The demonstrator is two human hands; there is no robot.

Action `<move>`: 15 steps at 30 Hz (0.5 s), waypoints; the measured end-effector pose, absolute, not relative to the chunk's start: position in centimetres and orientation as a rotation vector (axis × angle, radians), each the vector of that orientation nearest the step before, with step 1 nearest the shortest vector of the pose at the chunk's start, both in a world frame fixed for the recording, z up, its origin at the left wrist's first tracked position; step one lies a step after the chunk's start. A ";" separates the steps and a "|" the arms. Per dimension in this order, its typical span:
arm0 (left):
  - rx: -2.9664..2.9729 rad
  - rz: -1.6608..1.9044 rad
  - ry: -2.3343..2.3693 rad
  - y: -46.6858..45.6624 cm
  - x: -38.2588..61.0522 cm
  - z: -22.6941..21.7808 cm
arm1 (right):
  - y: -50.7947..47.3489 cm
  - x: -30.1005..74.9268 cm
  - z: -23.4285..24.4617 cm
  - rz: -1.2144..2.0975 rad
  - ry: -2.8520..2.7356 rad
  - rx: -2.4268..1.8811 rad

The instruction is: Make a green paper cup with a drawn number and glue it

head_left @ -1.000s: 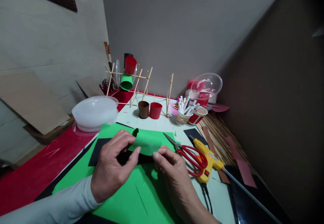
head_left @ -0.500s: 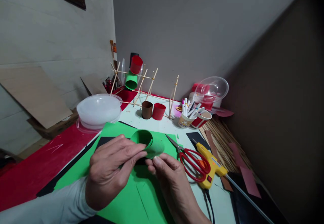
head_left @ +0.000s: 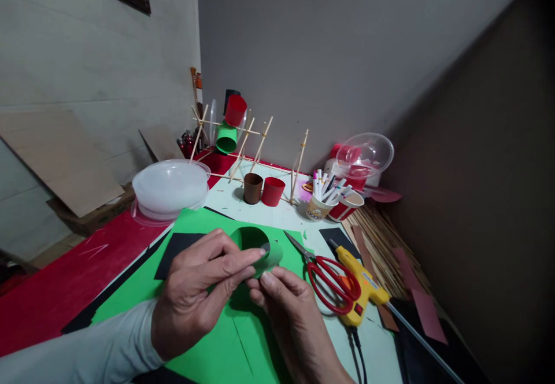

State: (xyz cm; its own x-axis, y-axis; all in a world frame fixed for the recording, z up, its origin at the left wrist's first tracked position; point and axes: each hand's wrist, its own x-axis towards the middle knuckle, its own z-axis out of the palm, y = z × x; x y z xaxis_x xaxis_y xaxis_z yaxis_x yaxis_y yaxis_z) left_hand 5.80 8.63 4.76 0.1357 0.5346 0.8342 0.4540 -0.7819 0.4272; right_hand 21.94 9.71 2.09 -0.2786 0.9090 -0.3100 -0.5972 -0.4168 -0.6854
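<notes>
A: Where is the ring (head_left: 274,253) held?

B: Between the two hands, over the green sheet (head_left: 225,343), with its mouth tipped toward the left hand (head_left: 197,294). By that hand the near wall is pinched, the forefinger laid straight at the mouth and the thumb set below. By the right hand (head_left: 292,314) the lower edge is nipped between thumb and fingertips, with hardly any gap left.

A: Can the seam be judged?

B: No; it is covered by the fingers, so how far the ends overlap cannot be told.

A: How is this best done?

B: Light pressure should be used, since thin paper is easily creased. The rims should be kept level by the right hand while the curve is evened from inside by the left forefinger.

A: And nearby?

B: Scissors (head_left: 333,284) and a glue gun (head_left: 364,288) are laid just right of the right hand; sleeves should be kept off them.
</notes>
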 end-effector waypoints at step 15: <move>2.384 1.738 1.133 8.9 5.5 4.6 | 9.9 22.0 1.9 1.880 -0.512 -0.864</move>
